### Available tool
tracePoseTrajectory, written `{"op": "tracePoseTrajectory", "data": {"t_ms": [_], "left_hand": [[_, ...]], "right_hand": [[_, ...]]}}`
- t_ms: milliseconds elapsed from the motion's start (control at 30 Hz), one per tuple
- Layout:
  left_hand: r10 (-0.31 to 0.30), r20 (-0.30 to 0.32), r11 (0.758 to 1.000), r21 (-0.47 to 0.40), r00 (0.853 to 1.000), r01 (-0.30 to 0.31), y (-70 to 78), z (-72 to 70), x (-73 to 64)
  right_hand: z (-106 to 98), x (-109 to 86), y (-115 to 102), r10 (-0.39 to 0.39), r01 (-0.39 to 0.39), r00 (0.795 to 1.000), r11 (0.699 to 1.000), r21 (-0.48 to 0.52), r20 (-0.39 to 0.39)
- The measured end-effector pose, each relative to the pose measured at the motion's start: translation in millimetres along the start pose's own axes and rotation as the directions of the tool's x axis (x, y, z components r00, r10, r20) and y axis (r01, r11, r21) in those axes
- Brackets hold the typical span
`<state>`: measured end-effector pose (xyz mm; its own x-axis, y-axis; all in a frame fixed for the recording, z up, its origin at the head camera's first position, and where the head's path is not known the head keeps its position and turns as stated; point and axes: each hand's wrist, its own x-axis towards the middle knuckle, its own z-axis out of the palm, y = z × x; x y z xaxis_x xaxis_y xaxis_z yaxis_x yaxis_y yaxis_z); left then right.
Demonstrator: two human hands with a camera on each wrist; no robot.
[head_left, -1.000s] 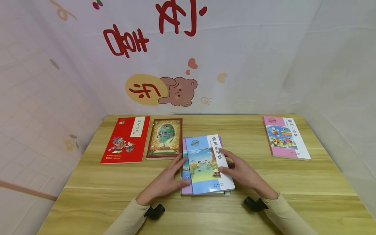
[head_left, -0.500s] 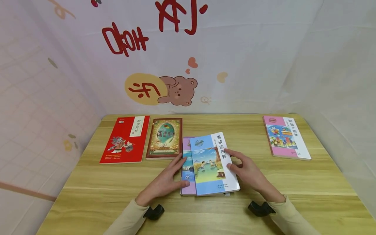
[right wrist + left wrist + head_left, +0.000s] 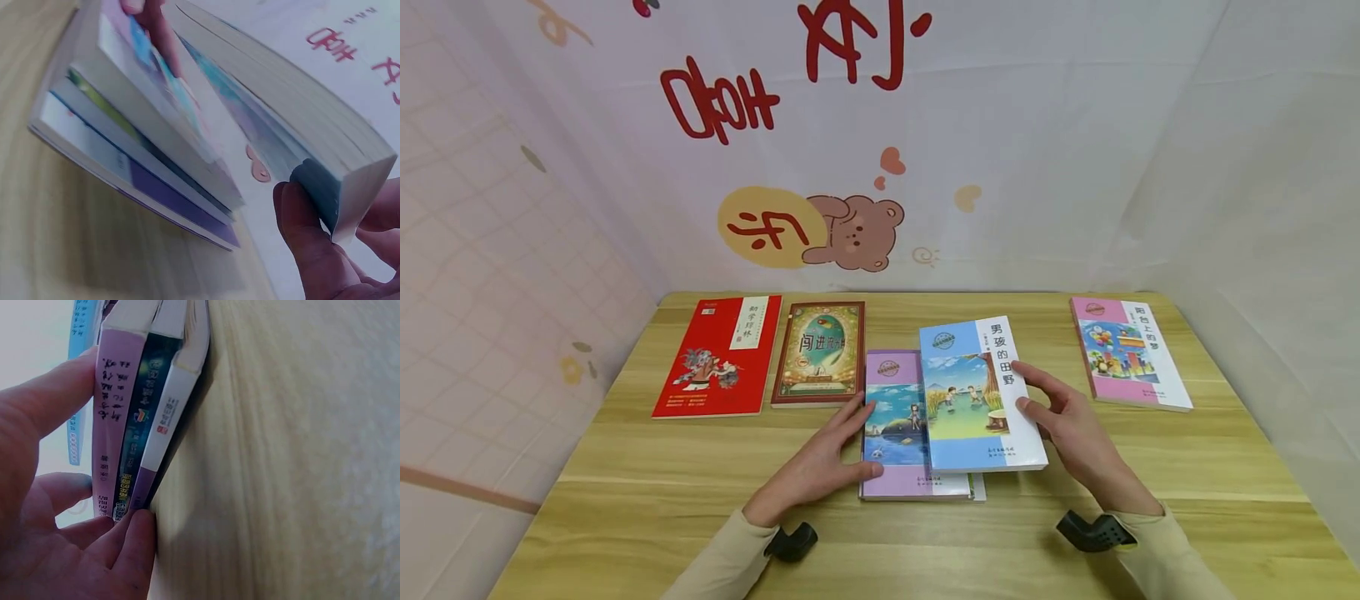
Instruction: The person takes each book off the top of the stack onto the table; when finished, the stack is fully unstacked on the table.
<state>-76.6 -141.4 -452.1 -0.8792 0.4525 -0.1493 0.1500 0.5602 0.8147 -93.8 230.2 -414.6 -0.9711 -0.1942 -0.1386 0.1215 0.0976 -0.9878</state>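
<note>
My right hand pinches the right edge of a light-blue paperback book with a lake scene on its cover. That book is tilted and raised over the right part of a short stack, overlapping it in the head view. On top of the stack lies a lilac book with a sea picture. My left hand rests along the stack's left side, fingers touching the spines. In the left wrist view a dark teal spine and a white-and-purple spine show below the lilac one.
On the wooden table, a red book and a brown-framed book lie at back left. A pink-and-white book lies at back right. A printed cloth wall stands behind the table.
The right hand has lifted the light-blue book off the stack and carried it rightward and slightly back, uncovering more of the lilac cover. The left hand has stayed in place.
</note>
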Motion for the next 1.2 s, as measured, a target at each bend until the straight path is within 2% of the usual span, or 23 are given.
{"op": "tracePoseTrajectory", "data": {"t_ms": [333,633,833,1200], "left_hand": [[-0.003,-0.007,1.000,-0.009,1.000,0.003,0.2,0.6,0.1],[-0.003,-0.020,1.000,0.005,1.000,0.003,-0.8,1.1,-0.9],[0.007,-0.025,1.000,0.015,1.000,-0.006,-0.9,1.5,-1.6],[-0.004,-0.022,1.000,0.009,1.000,0.005,-1.3,2.0,0.6]], "right_hand": [[-22.1,6.4,-5.0,-0.004,0.008,0.995,0.999,0.041,-0.096],[-38.9,19.0,-10.3,0.002,0.018,0.992,0.989,0.148,-0.130],[-48.9,26.9,-10.2,0.004,0.018,0.991,0.987,0.159,-0.137],[-63.4,44.2,-8.9,0.077,-0.048,0.985,0.982,0.181,-0.155]]}}
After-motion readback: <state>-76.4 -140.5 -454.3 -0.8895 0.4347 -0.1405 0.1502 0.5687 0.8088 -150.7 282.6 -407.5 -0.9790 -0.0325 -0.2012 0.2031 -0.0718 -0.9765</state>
